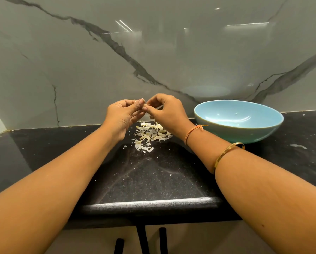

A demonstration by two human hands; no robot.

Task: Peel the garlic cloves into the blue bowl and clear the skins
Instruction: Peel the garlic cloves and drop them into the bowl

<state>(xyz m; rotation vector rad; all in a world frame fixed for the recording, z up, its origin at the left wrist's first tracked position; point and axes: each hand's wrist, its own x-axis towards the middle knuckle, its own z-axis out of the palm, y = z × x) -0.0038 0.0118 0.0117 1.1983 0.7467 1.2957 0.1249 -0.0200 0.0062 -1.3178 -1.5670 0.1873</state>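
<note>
Mid-frame, my left hand (124,114) and right hand (167,110) pinch one clove (145,106), fingers (140,103) curled; I'd peel slowly over the skins (149,134), bowl (245,133) waiting right.

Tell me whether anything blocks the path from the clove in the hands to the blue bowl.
Nothing visible does. The clove is pinched between the left hand and right hand; the blue bowl sits open-topped on the counter just to the right.

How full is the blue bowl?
Apparently empty: the blue bowl shows a bare glossy inside with only tiny specks; its near wall hides the lowest part.
</note>
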